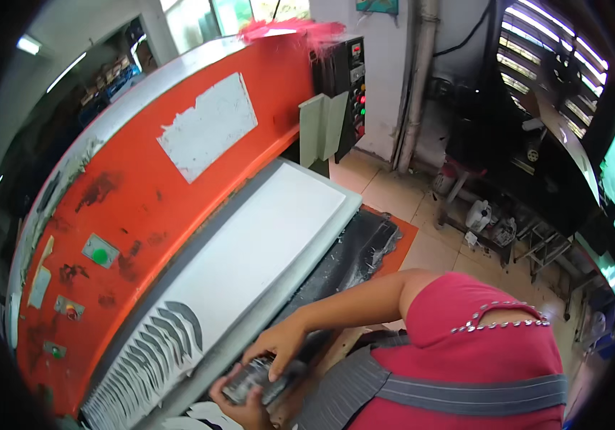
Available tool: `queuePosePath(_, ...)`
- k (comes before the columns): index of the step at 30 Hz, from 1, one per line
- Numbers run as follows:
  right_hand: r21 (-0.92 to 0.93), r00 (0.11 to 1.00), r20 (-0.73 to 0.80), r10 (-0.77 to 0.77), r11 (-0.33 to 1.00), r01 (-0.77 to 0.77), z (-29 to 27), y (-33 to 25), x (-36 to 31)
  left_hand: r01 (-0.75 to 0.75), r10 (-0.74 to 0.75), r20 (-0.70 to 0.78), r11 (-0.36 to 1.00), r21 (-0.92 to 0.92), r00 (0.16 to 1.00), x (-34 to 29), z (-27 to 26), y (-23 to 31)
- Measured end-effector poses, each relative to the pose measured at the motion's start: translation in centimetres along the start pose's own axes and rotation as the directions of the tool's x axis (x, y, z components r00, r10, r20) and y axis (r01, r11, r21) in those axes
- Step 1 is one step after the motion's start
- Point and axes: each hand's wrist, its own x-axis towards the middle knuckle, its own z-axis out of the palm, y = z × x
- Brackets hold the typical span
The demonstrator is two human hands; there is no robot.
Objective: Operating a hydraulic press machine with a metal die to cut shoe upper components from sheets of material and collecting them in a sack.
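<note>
In front of the white work surface, my two hands meet around a dark grey, shiny, block-like thing (256, 380); its exact kind is hard to make out. My right hand (280, 347) is closed over its upper side, the thumb bent down across it. From below and the left, my left hand (241, 407) grips the same thing, fingers at its edge. On the left part of the white surface (250, 236) lies a row of several curved dark grey strips (182, 319). White cut pieces (207, 416) lie just left of my left hand.
A big orange machine (135, 193) with a green button (100, 255) rises behind the white surface. Black plastic-looking sheeting (350, 247) covers the ledge on my side. A control box (357, 100) with lights stands at the far end. A dark bench (522, 186) is at right.
</note>
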Motion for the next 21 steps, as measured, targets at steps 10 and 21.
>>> queuePosePath(10, -0.086, 0.747, -0.665, -0.007, 0.994, -0.067, 4.1, 1.8, -6.2, -0.081, 0.079, 0.020, 0.992, 0.100, 0.997, 0.2, 9.6, 5.0)
queuePosePath(21, -0.237, 0.919, -0.394, -0.013, 0.968, -0.087, -3.6, -1.4, -4.0, 0.168, -0.215, -0.408, 0.975, -0.147, 0.887, -3.3, 0.1, 3.6)
